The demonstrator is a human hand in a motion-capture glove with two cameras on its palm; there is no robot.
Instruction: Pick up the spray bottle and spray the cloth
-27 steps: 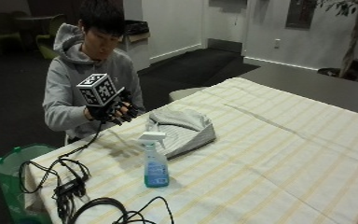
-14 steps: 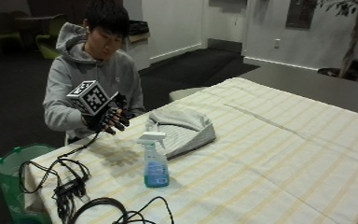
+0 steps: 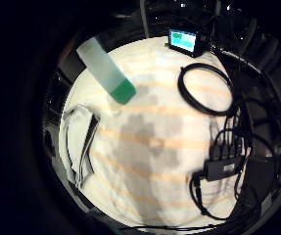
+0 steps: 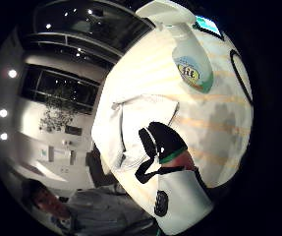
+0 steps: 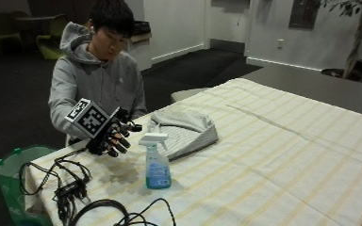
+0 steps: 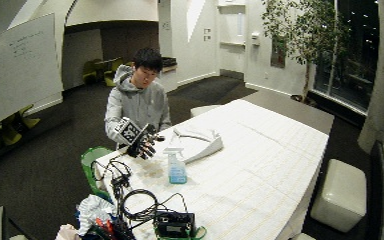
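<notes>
We saw the gloved right hand [image 5: 111, 138] raised above the near corner of the bench [image 5: 281, 155], its fingers spread and slackly bent, pointing down and gripping nothing; it touched neither the bottle nor the cloth. The spray bottle [image 5: 156, 161] stood upright on the striped covering just beside the hand, with a white trigger head and blue liquid filling its lower body; in the thumb side palm view the same bottle [image 4: 185, 55] lay close ahead of the palm, one black-tipped finger [image 4: 165, 140] showing before it. The grey cloth [image 5: 184, 129] sat bunched on the bench just behind the bottle, near the person's chest. A dark patch marked the covering [image 3: 147, 147] below the palm, between cloth and cables [image 5: 74, 188]. The forearm came in from the person's side, the back of the hand turned outward, palm facing the bench. A green bin [image 5: 14, 174] stood off the bench corner; we could not tell what it held
</notes>
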